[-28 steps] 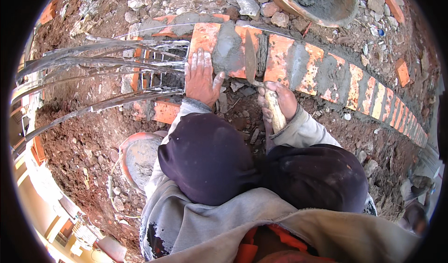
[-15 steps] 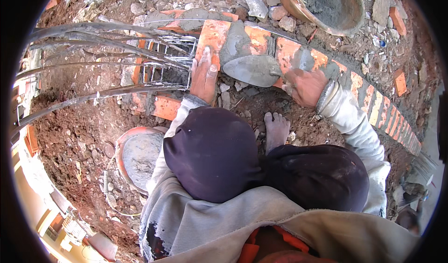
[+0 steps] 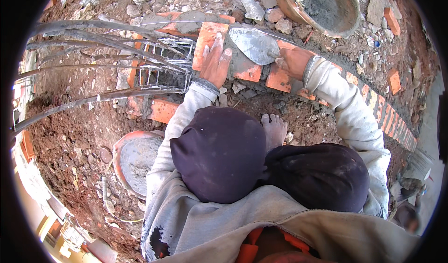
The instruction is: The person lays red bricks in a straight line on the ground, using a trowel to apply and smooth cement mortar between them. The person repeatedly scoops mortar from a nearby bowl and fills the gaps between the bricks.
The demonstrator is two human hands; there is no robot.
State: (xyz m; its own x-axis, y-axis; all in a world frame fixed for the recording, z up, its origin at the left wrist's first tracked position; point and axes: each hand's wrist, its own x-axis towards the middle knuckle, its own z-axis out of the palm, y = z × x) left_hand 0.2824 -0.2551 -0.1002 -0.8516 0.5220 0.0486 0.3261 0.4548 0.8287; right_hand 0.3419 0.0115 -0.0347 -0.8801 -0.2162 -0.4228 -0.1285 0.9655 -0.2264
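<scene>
My left hand (image 3: 215,63) lies with its fingers extended on the end brick (image 3: 211,30) of a curved brick course, beside steel reinforcing bars (image 3: 112,38). My right hand (image 3: 295,60) is closed on a trowel, its handle hidden, with the pointed blade (image 3: 252,43) lying almost flat over the grey mortar and bricks just right of my left hand. The course (image 3: 276,79) curves away to the lower right, with mortar between its bricks.
A large basin of mortar (image 3: 326,4) stands beyond the course, a smaller pan (image 3: 133,162) left of my knees (image 3: 217,153). My bare foot (image 3: 275,130) is behind the course on soil and rubble. A loose brick (image 3: 394,79) lies at the right.
My right hand has risen up and rightward from near my knees, and the trowel blade has turned from upright to nearly flat across the brick tops. My left hand has shifted slightly rightward and up.
</scene>
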